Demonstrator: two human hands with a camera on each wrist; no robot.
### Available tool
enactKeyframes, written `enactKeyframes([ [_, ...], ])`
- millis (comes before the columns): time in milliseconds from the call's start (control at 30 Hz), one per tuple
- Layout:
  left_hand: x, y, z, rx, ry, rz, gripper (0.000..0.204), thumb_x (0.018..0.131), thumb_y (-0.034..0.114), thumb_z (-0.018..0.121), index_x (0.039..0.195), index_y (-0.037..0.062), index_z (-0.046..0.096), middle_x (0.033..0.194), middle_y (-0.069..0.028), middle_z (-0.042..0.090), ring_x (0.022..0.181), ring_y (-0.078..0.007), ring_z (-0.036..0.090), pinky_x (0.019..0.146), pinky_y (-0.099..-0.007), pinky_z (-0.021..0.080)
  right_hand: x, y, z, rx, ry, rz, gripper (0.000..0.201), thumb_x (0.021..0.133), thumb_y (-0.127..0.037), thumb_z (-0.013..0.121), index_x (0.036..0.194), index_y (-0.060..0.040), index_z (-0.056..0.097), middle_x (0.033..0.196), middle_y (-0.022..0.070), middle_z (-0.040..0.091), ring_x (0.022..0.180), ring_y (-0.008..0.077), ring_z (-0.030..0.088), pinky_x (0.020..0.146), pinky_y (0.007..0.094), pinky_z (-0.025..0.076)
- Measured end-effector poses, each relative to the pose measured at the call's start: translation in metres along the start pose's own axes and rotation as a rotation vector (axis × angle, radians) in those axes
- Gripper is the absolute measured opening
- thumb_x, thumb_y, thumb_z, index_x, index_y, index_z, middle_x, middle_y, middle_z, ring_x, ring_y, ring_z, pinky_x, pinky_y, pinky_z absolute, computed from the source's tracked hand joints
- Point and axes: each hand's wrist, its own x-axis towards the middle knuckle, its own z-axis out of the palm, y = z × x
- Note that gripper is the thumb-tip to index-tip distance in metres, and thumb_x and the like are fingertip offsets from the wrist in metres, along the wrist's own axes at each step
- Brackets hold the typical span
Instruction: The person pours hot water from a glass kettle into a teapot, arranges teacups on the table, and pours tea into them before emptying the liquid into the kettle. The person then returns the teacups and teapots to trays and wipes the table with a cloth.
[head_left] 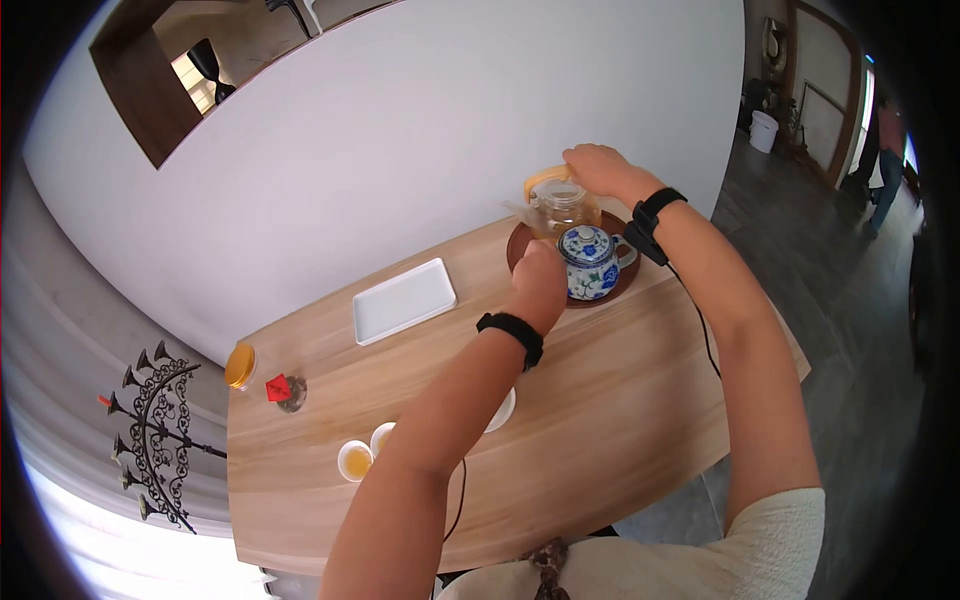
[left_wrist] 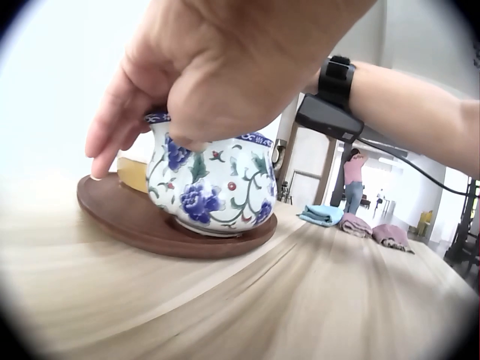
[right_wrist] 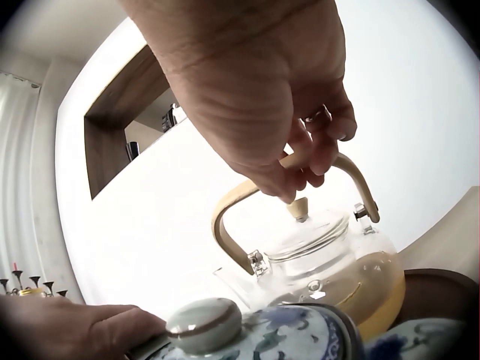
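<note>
A glass teapot (head_left: 560, 212) with pale yellow liquid stands at the back of the round brown tray (left_wrist: 142, 229). My right hand (right_wrist: 262, 97) pinches its arched wooden handle (right_wrist: 232, 202) near the top, above the lid knob. In front of it on the tray is a blue-and-white floral teapot (left_wrist: 217, 184) with its lid (head_left: 586, 244) on. The left hand (head_left: 541, 285) is at that pot's left side, its thumb side against the rim in the left wrist view, fingers reaching down toward the tray's edge. Whether those fingers grip the pot is hidden.
A white rectangular tray (head_left: 404, 301) lies left of the pots. Nearer are white cups of tea (head_left: 355, 461) and a white dish (head_left: 502, 410), partly behind my left arm. A yellow-lidded jar (head_left: 240, 366) and a red-tagged jar (head_left: 290, 393) stand far left. Folded cloths (left_wrist: 356, 225) lie beyond.
</note>
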Motion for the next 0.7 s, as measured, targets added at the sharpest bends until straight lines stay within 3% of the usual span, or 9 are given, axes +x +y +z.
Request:
enactKeyframes([
  [67,0.007,0.004,0.011,0.165,-0.037,0.012,0.035,0.078,0.014,0.065,0.107,-0.0036,0.059,0.098,-0.0160,0.055,0.086,-0.0256,0.063,0.050,-0.0323,0.057,0.012,0.000,0.002,-0.061,-0.044,0.048,0.016,0.082,-0.014,0.057,0.091,-0.0006,0.057,0.092,0.0191,0.061,0.090,0.0358,0.059,0.077,0.0445,0.047],
  [133,0.011,0.011,0.009,0.095,-0.086,-0.101,0.039,0.077,0.013,0.064,0.112,-0.0046,0.058,0.101,-0.0173,0.056,0.089,-0.0265,0.061,0.046,-0.0364,0.056,0.018,0.004,0.005,-0.067,-0.011,0.019,0.015,0.082,-0.012,0.055,0.090,-0.0001,0.058,0.090,0.0189,0.062,0.087,0.0356,0.061,0.075,0.0436,0.049],
  [200,0.015,0.011,0.009,0.263,-0.162,0.028,0.038,0.076,0.012,0.064,0.110,-0.0049,0.059,0.103,-0.0189,0.055,0.092,-0.0278,0.060,0.045,-0.0366,0.055,0.020,0.009,0.008,-0.076,0.027,-0.005,0.015,0.083,-0.011,0.052,0.089,0.0005,0.060,0.087,0.0187,0.064,0.085,0.0353,0.063,0.073,0.0426,0.051],
  [400,0.020,0.021,0.019,0.331,-0.161,-0.083,0.042,0.075,0.012,0.063,0.112,-0.0070,0.057,0.105,-0.0252,0.054,0.097,-0.0298,0.057,0.046,-0.0361,0.055,0.025,0.007,0.007,-0.110,0.045,-0.059,0.012,0.081,-0.008,0.056,0.088,0.0011,0.059,0.087,0.0196,0.064,0.081,0.0351,0.064,0.071,0.0415,0.052],
  [567,0.013,0.023,0.018,0.376,-0.153,-0.061,0.043,0.076,0.013,0.062,0.114,-0.0077,0.056,0.107,-0.0254,0.054,0.099,-0.0305,0.057,0.048,-0.0372,0.056,0.039,0.010,0.004,-0.253,0.045,-0.101,0.012,0.079,-0.006,0.059,0.087,0.0029,0.057,0.087,0.0201,0.063,0.081,0.0352,0.064,0.070,0.0400,0.052],
  [700,0.012,0.022,0.015,0.343,-0.125,-0.076,0.043,0.078,0.015,0.060,0.114,-0.0090,0.055,0.106,-0.0252,0.054,0.100,-0.0305,0.057,0.048,-0.0381,0.056,0.045,-0.001,-0.030,-0.271,0.138,-0.129,0.014,0.079,-0.006,0.062,0.087,0.0036,0.056,0.086,0.0198,0.062,0.080,0.0345,0.064,0.069,0.0396,0.053],
])
